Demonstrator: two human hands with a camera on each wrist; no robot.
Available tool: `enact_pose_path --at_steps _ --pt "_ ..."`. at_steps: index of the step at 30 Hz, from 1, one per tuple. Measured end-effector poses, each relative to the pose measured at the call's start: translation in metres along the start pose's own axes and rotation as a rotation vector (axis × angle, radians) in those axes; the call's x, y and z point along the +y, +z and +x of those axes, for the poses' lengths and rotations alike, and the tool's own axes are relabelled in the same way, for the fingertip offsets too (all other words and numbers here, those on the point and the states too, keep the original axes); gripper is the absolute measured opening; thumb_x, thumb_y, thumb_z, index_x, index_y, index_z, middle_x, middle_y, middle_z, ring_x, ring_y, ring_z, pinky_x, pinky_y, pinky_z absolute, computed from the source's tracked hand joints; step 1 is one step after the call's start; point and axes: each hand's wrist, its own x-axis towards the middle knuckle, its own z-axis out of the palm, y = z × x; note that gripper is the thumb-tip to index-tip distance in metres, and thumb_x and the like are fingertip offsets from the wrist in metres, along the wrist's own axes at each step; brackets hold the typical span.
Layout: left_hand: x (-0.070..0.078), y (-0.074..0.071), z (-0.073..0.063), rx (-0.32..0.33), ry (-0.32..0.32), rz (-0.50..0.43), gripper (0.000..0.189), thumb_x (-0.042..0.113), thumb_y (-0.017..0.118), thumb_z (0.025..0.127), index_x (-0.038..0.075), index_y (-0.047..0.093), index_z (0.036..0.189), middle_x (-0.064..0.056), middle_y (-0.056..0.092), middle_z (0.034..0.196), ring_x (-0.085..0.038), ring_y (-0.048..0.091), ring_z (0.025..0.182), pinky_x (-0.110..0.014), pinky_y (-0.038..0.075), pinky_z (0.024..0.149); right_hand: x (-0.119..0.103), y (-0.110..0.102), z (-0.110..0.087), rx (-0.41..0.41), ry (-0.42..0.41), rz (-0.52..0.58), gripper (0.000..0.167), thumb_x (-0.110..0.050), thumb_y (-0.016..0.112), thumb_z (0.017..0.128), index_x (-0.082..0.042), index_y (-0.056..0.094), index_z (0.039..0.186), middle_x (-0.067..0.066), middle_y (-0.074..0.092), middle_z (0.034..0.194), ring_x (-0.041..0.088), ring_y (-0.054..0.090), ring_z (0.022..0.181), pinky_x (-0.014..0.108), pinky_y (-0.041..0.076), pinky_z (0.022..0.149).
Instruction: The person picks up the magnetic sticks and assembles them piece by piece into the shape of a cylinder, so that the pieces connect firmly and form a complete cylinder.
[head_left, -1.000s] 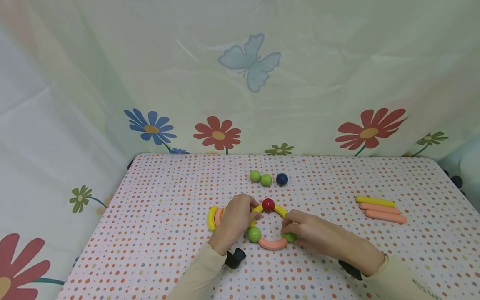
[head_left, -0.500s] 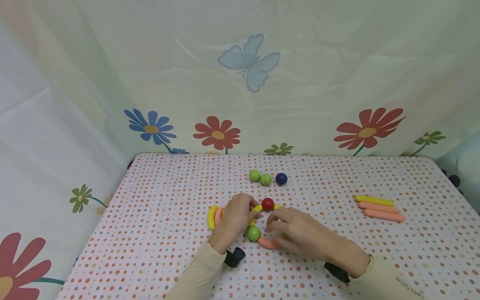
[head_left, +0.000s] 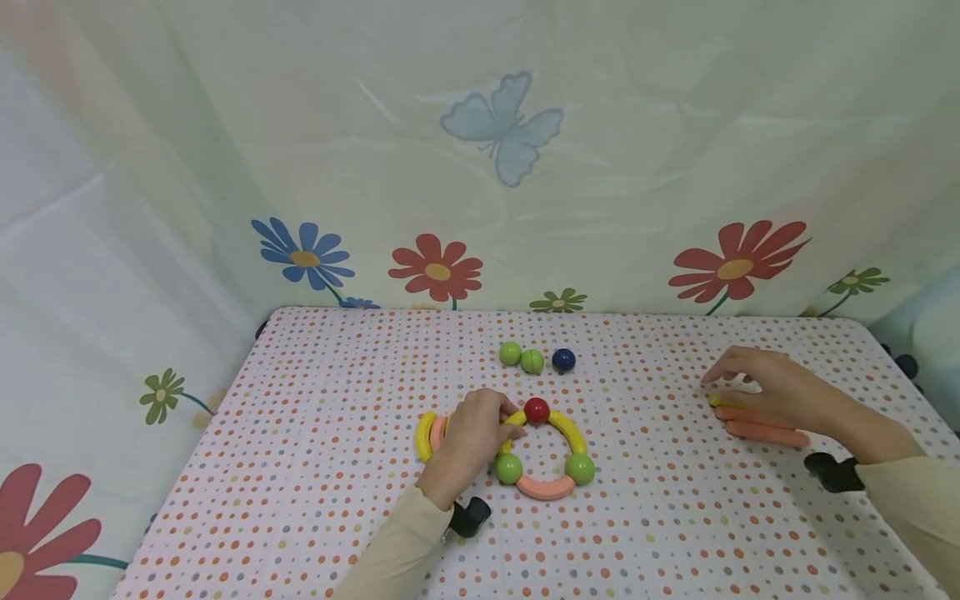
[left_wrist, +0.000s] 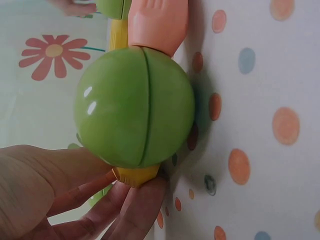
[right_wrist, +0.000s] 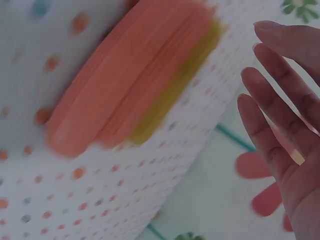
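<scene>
My left hand [head_left: 468, 433] pinches a yellow curved stick [left_wrist: 136, 176] on the left side of a ring on the table. The ring has a red ball [head_left: 536, 410] at its far end, another yellow curved stick [head_left: 572, 432] on the right, and a pink curved stick [head_left: 546, 488] in front, set between a left green ball [left_wrist: 132, 107] and a right green ball [head_left: 580, 468]. My right hand [head_left: 783, 390], fingers loosely extended, hovers over a row of straight sticks: two pink sticks [head_left: 767, 434] and a yellow stick [right_wrist: 182, 85]. A gap shows between fingers and sticks in the right wrist view.
Behind the ring lie two loose green balls [head_left: 532, 361] and a dark blue ball [head_left: 563, 360]. Left of my left hand are curved sticks, a yellow one [head_left: 424, 437] and a pink one [head_left: 438, 433], partly hidden. A flowered curtain [head_left: 600, 208] hangs behind the dotted table [head_left: 337, 500].
My right hand has let go of the ring's right side and moved right, over the straight sticks. The ring's right side now shows fully. My left hand stays on its yellow stick.
</scene>
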Motion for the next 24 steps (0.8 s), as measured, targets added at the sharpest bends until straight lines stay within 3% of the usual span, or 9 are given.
enact_pose_path --at_steps 3,7,14,18,24 --pt "-0.001 0.0 0.0 -0.004 -0.005 -0.004 0.018 0.011 0.086 0.087 0.003 0.078 0.101 0.001 0.063 0.083 -0.012 0.053 0.067 -0.024 0.044 0.061 0.02 0.0 -0.006 -0.084 0.108 0.016 0.021 0.002 0.084 0.082 -0.001 0.076 0.101 0.003 0.07 0.096 0.025 0.065 0.088 0.032 0.056 0.071" --pt "-0.003 0.001 0.001 -0.009 -0.004 -0.026 0.019 0.011 0.086 0.088 0.003 0.077 0.102 0.001 0.065 0.084 -0.012 0.054 0.068 -0.023 0.045 0.062 0.034 0.003 -0.011 -0.132 0.197 0.054 0.022 0.001 0.083 0.085 0.005 0.073 0.104 0.006 0.069 0.094 0.023 0.063 0.085 0.026 0.052 0.067" --pt "-0.003 0.002 0.001 -0.018 0.005 -0.063 0.019 0.009 0.085 0.088 0.0 0.076 0.103 0.0 0.063 0.084 -0.013 0.054 0.068 -0.023 0.045 0.061 0.039 0.01 -0.006 -0.099 0.203 0.052 0.025 0.0 0.084 0.084 0.009 0.072 0.103 0.007 0.068 0.091 0.023 0.063 0.08 0.025 0.051 0.064" --pt "-0.003 0.002 0.001 -0.014 0.006 -0.054 0.019 0.009 0.085 0.088 0.001 0.076 0.102 0.001 0.062 0.083 -0.012 0.052 0.067 -0.022 0.044 0.06 0.014 0.012 0.009 -0.043 0.134 0.05 0.025 -0.004 0.086 0.082 0.003 0.073 0.103 0.001 0.067 0.089 0.018 0.062 0.079 0.029 0.053 0.066" --pt "-0.004 0.002 0.0 -0.004 0.014 -0.042 0.018 0.01 0.086 0.087 0.002 0.077 0.101 0.001 0.061 0.082 -0.011 0.051 0.066 -0.022 0.043 0.06 -0.064 0.019 0.046 0.021 -0.073 0.162 0.028 0.0 0.087 0.081 -0.004 0.073 0.105 -0.002 0.069 0.096 0.016 0.066 0.085 0.036 0.06 0.074"
